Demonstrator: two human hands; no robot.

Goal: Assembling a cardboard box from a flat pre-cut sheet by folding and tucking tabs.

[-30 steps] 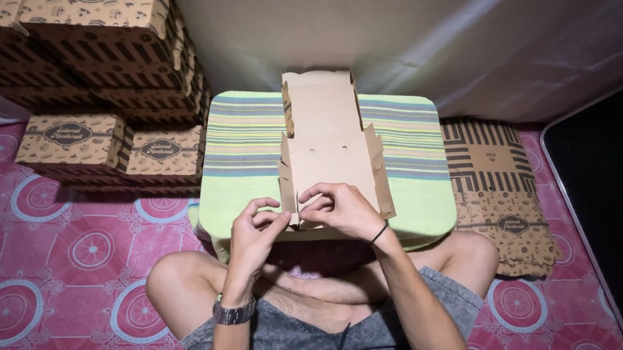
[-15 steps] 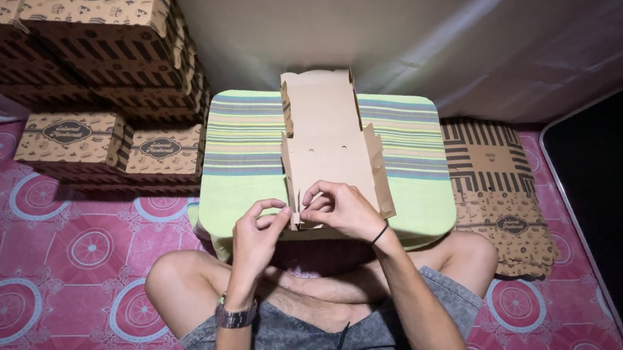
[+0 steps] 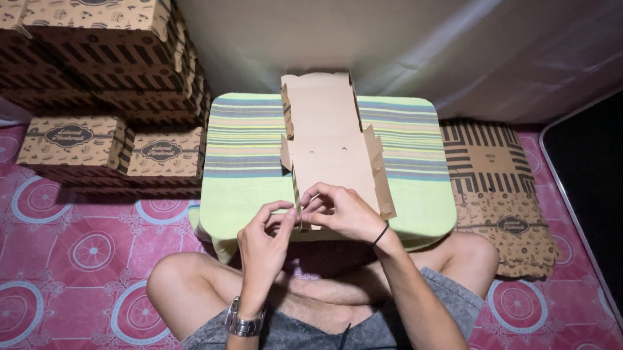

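Observation:
A flat brown cardboard box blank (image 3: 327, 141), side flaps partly raised, lies lengthwise on a green striped cushion (image 3: 246, 172). At the blank's near left corner, my left hand (image 3: 266, 237) pinches the upright left side flap between thumb and fingers. My right hand (image 3: 339, 211) meets it there, its fingertips gripping the same near edge of the blank. I wear a watch on the left wrist and a dark band on the right. My bare knees sit under the cushion's front edge.
Stacks of folded printed cardboard boxes (image 3: 92, 62) stand at the far left. A pile of flat printed box blanks (image 3: 496, 192) lies on the right of the cushion. Pink patterned flooring (image 3: 51, 277) surrounds me; a pale wall (image 3: 389, 26) lies behind the cushion.
Both hands stay at the blank's near left corner; the fingers have shifted slightly, working the left side flap more upright. The blank has not moved on the cushion.

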